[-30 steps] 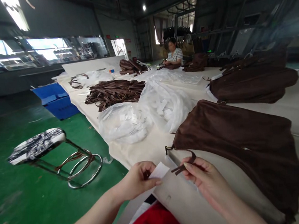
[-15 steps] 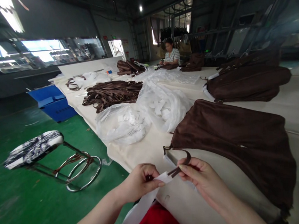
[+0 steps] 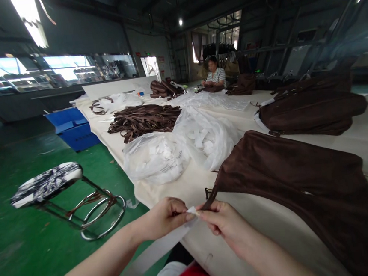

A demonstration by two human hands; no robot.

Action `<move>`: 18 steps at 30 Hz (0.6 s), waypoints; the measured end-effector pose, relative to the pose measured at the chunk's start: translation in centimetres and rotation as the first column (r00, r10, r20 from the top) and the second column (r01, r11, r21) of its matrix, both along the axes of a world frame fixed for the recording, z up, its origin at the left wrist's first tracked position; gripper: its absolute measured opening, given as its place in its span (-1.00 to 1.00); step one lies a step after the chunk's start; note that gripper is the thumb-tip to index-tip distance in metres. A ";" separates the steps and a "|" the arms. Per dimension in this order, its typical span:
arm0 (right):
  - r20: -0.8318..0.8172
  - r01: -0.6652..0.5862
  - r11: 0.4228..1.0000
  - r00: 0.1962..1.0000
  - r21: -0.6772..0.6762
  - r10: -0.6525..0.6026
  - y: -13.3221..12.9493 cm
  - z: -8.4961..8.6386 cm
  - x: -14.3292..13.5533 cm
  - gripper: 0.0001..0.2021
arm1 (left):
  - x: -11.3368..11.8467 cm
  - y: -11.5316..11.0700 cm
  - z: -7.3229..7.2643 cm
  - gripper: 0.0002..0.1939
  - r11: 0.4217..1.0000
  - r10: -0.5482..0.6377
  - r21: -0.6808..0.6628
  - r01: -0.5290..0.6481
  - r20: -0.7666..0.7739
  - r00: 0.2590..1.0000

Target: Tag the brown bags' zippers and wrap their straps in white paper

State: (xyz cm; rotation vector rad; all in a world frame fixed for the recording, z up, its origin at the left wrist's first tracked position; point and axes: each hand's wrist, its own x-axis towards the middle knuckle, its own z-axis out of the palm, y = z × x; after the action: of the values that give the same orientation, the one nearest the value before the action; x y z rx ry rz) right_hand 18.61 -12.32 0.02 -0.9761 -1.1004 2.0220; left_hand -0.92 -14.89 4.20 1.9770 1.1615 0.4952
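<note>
A long white strip (image 3: 163, 250) is pinched by my left hand (image 3: 167, 217), its loose length hanging down over the table's edge. Close beside it, my right hand (image 3: 221, 220) pinches a narrow brown strap (image 3: 210, 199) near its end. Both sets of fingertips nearly meet where strip and strap come together; the exact contact is hidden by the fingers. The strap runs up to a metal ring (image 3: 208, 191) at the corner of a dark brown bag (image 3: 289, 167), which lies flat on the table to the right.
Clear plastic bags (image 3: 156, 157) with white pieces lie ahead, before a heap of brown straps (image 3: 146, 119). Another brown bag (image 3: 310, 112) lies at the right. A stool (image 3: 49, 182) and a blue box (image 3: 75, 132) stand left of the table (image 3: 153, 191). A person (image 3: 215, 75) sits at the far end.
My right hand has moved left and the strap's end has come up to the white strip at my left fingertips. The strap's loop no longer stands out above my right hand.
</note>
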 end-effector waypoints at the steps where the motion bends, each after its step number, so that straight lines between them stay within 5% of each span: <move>1: -0.021 -0.017 1.000 1.000 -0.024 0.016 -0.2 0.0 -0.9 -0.62 | -0.7 -0.2 0.2 -0.52 1.000 0.002 -0.005 -0.002 -0.023 1.000; 7: -0.137 -0.108 0.983 0.987 -0.146 0.088 -1.6 -0.8 -3.9 -0.63 | -3.5 -2.2 0.3 -0.52 0.988 0.033 -0.148 -0.047 -0.095 0.995; 13: -0.134 -0.047 0.906 0.991 -0.420 -0.010 -1.0 -2.0 -2.7 -0.56 | -2.8 -3.1 -0.4 -0.51 0.972 0.030 -0.228 -0.057 -0.120 0.992; 18: -0.109 0.022 0.916 0.991 -0.402 -0.071 -0.9 -2.8 -2.7 -0.56 | -1.7 -2.4 -1.1 -0.50 0.955 0.065 -0.284 -0.083 -0.072 0.995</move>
State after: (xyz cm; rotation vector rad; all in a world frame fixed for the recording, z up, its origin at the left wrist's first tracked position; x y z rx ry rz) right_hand 15.89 -13.22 -2.80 -1.0464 -0.6000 2.2838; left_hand -2.60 -17.29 3.15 1.7131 1.2730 0.2857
